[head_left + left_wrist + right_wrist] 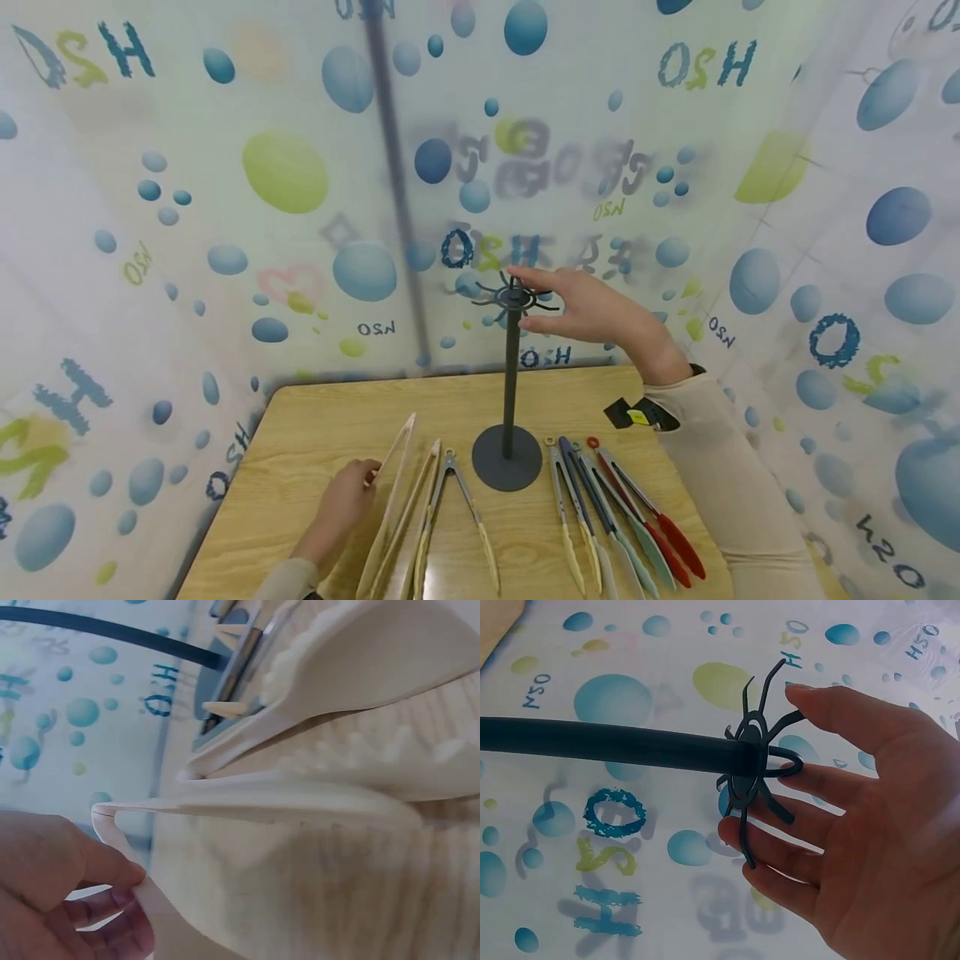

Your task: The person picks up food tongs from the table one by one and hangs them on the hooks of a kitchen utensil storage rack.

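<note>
Pinching one arm of pale cream, plastic-looking tongs (285, 804) near their joined end: left hand (341, 504), over the pale wood-grain tabletop (300, 442). Tongs left of a slim dark-grey, metal-looking stand (512, 383). Right hand (588, 307) spread around its spoked hook crown (513, 297); pressure cannot be told. Looks like a pick-up; next move likely calls for closing both arms together.

The left hand (345, 504) sits low, thumb (112, 866) and fingers (124, 926) pinching, forearm (288, 577) rising from below. The right hand (588, 307) is raised higher, fingers (787, 851) extended, thumb (836, 709) apart, its arm (723, 458) slanting from lower right.
</note>
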Motion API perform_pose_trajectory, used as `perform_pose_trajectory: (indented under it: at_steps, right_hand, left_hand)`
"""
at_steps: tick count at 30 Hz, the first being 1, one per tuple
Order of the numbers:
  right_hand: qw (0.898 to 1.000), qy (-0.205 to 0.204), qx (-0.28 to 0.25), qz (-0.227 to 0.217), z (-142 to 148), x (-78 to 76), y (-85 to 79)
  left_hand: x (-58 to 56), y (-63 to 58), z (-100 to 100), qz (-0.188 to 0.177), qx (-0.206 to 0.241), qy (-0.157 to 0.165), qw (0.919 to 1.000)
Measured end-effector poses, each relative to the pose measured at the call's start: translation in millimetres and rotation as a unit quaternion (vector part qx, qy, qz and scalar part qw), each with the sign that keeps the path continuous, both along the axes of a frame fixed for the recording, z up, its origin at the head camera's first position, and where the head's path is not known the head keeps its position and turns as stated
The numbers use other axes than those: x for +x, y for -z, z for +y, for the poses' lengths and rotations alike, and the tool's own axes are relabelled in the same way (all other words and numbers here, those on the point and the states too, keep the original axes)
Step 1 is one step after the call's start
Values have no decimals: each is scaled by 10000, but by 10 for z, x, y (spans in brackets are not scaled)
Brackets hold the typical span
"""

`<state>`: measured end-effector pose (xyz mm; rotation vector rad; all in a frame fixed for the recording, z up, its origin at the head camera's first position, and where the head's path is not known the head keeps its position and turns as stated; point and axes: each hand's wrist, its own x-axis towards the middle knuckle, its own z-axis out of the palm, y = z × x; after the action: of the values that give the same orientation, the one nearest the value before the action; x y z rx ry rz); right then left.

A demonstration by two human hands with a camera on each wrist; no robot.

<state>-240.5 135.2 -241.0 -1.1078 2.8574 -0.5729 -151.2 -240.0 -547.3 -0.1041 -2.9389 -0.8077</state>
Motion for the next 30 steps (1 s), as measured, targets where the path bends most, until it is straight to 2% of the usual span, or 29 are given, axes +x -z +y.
perform_pose_trajectory:
  at_steps: [5, 15, 24, 30]
  right_hand:
    - [10000, 0, -28, 8, 8, -15, 22]
    - [9999, 70, -143, 58, 14, -27, 56]
    - [9990, 69, -407, 179, 7, -39, 103]
    - [9988, 143, -417, 223, 3, -35, 121]
  left_hand:
    - [-25, -148, -42, -73, 327, -71, 9994]
    - [-50, -506, -95, 75, 898, 14, 9959]
    - [-128, -769, -79, 610, 1130, 90, 9917]
    - [-140, -859, -30, 997, 1165, 211, 9879]
